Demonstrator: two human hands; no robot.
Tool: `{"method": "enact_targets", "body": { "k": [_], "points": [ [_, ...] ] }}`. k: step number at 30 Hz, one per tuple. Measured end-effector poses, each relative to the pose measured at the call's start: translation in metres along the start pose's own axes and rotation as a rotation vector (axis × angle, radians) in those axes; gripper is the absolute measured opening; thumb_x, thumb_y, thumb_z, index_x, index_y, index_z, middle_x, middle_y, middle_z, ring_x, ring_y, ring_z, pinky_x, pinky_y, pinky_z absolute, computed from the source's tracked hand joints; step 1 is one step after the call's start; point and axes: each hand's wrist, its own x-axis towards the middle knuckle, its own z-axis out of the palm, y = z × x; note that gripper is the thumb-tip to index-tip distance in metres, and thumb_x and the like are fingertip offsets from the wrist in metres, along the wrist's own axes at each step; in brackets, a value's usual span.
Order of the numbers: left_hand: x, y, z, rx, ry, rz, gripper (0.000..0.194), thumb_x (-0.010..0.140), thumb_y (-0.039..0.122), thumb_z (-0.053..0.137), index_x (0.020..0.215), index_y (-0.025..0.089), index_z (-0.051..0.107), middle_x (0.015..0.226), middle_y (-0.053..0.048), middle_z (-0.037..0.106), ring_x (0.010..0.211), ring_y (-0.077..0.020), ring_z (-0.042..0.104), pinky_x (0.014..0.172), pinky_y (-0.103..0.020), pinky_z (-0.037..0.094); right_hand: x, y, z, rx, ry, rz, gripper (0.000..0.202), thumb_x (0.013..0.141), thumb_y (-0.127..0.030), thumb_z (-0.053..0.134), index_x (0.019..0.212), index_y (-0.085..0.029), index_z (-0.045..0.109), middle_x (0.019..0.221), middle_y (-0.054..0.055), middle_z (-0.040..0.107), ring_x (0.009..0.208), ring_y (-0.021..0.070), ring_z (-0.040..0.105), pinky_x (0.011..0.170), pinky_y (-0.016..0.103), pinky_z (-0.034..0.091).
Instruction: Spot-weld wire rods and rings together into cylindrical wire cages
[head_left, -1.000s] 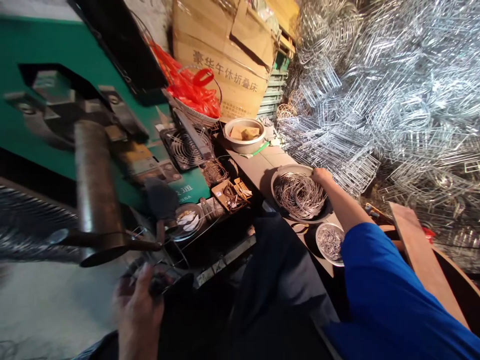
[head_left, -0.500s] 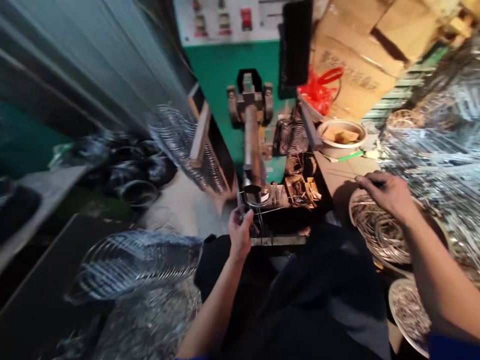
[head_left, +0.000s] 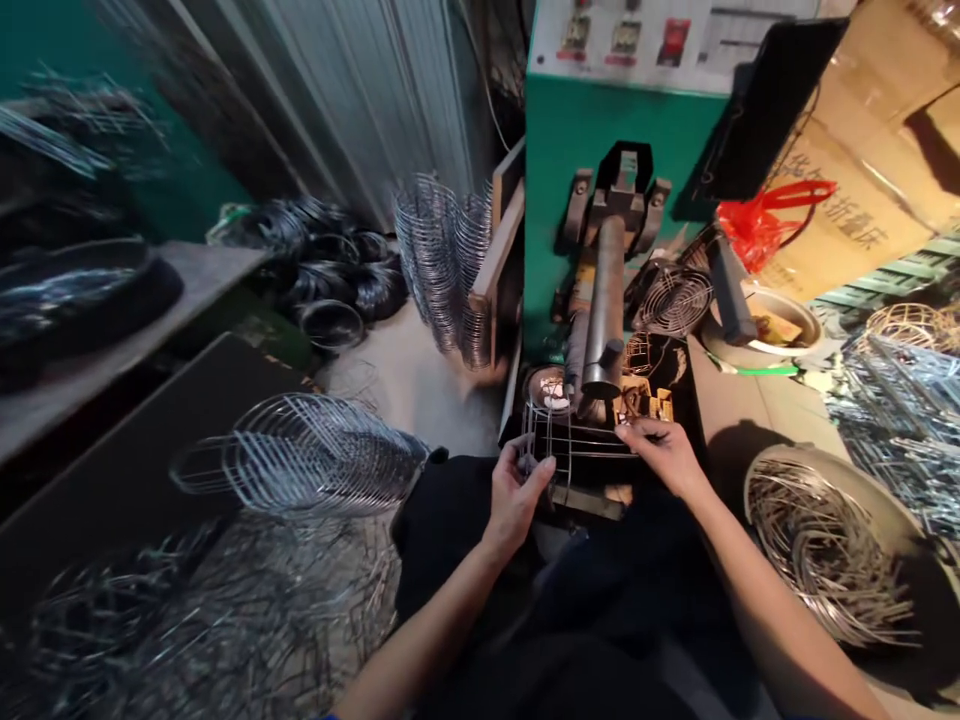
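While the left hand (head_left: pixel 521 485) is gripping a wire rack (head_left: pixel 550 440) by its left part, just below and right of picture centre, the right hand (head_left: pixel 666 455) is pinching a thin wire (head_left: pixel 592 430) at the rack's right. Left fingers: curling round the rods. Right fingers: closing on the wire, thumb against fingertip; cannot tell whether this wire is belonging to the rack. The rack is lying just below a steel cylinder (head_left: pixel 609 290), which is jutting forward from a green machine (head_left: pixel 566 200) in the upper right half. A round dish (head_left: pixel 534 393) is sitting just behind the rack. At lower right, a large bowl (head_left: pixel 919 520) is holding many wire lengths (head_left: pixel 817 550) beside the bench surface (head_left: pixel 739 400). Above it, a smaller pale bowl (head_left: pixel 814 325) is standing near a red bag (head_left: pixel 757 235). At left of centre, a nested row of wire forms (head_left: pixel 330 455) is lying well apart from the right hand.
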Motion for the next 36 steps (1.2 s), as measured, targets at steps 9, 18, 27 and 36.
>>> {"method": "enact_targets", "body": {
  "k": [9,18,27,36],
  "points": [
    [0.001,0.008,0.007,0.05,0.017,0.033,0.049,0.074,0.041,0.081,0.113,0.021,0.059,0.067,0.006,0.047,0.054,-0.0079,0.044,0.05,-0.02,0.042,0.012,0.004,-0.018,-0.083,0.039,0.027,0.055,0.078,-0.06,0.069,0.05,-0.021,0.042,0.055,-0.003,0.036,0.055,0.0136,0.033,0.055,0.029,0.025],
    [-0.001,0.011,0.011,0.095,0.021,0.012,0.053,0.074,0.043,0.079,0.115,0.018,0.057,0.066,0.007,0.047,0.056,-0.0075,0.045,0.052,-0.019,0.041,0.011,0.017,-0.012,-0.032,-0.05,0.055,0.055,0.081,-0.058,0.069,0.053,-0.019,0.041,0.056,-0.004,0.035,0.057,0.0118,0.031,0.057,0.028,0.026],
    [0.0,0.009,0.013,0.061,0.016,0.015,0.052,0.075,0.043,0.079,0.116,0.019,0.056,0.067,0.008,0.048,0.05,-0.0058,0.043,0.047,-0.017,0.042,0.017,0.015,-0.009,-0.034,-0.02,0.064,0.058,0.078,-0.06,0.07,0.051,-0.02,0.039,0.052,-0.004,0.034,0.053,0.0104,0.03,0.054,0.028,0.022],
    [0.005,0.005,0.016,0.023,0.011,0.02,0.057,0.075,0.044,0.079,0.119,0.017,0.054,0.065,0.009,0.042,0.05,-0.0062,0.039,0.043,-0.017,0.042,0.023,0.022,-0.008,-0.07,0.015,0.058,0.061,0.074,-0.064,0.07,0.049,-0.02,0.037,0.052,-0.004,0.031,0.053,0.0104,0.027,0.053,0.028,0.021]
  ]
}}
